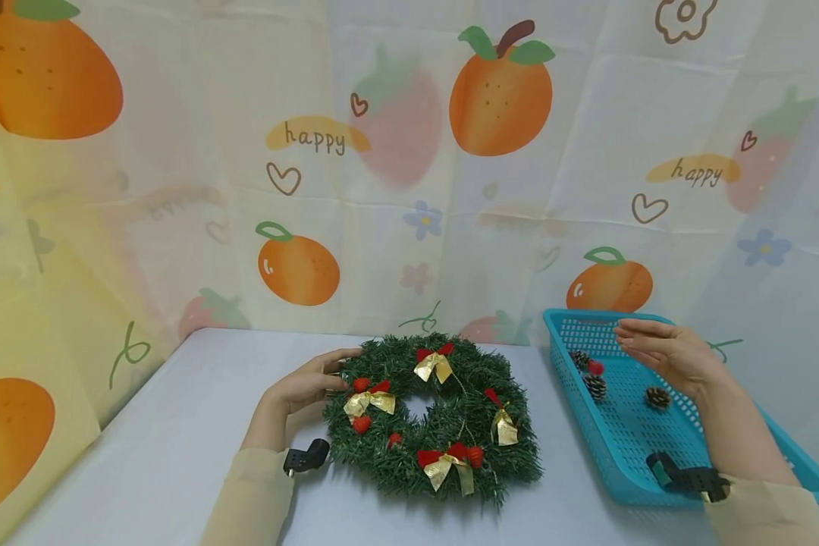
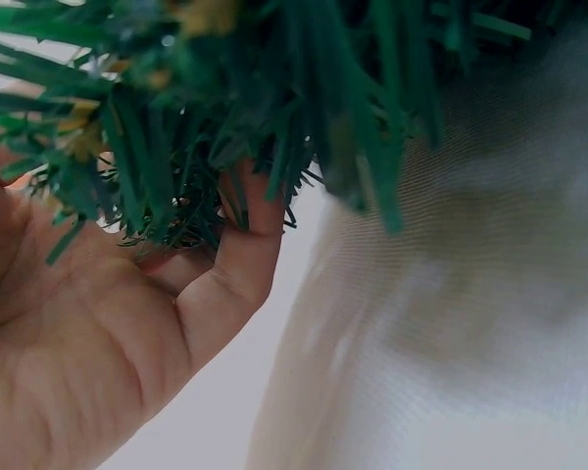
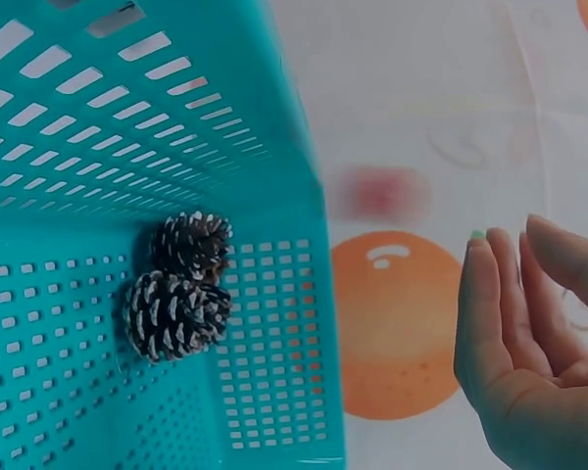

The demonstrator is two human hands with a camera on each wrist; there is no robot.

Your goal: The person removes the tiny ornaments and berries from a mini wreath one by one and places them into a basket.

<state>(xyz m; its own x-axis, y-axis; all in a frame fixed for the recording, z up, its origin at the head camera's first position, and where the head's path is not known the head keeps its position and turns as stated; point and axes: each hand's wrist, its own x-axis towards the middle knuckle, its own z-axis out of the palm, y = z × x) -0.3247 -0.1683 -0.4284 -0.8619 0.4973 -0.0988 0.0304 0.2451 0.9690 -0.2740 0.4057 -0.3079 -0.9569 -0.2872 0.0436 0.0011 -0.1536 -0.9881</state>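
At the 3 o'clock of the green wreath (image 1: 444,417) stands a blue basket (image 1: 583,425), its side wall rising between the wreath and two pinecones (image 1: 595,388) at its 10 o'clock; a third pinecone (image 1: 657,397) lies nearer its middle. The right hand (image 1: 669,356) hovers over the basket's 12 o'clock, fingers straight and close together, a red ball (image 1: 595,368) loose at their 8 o'clock. The left hand (image 1: 307,385) curls its fingers into the wreath's 10 o'clock edge.
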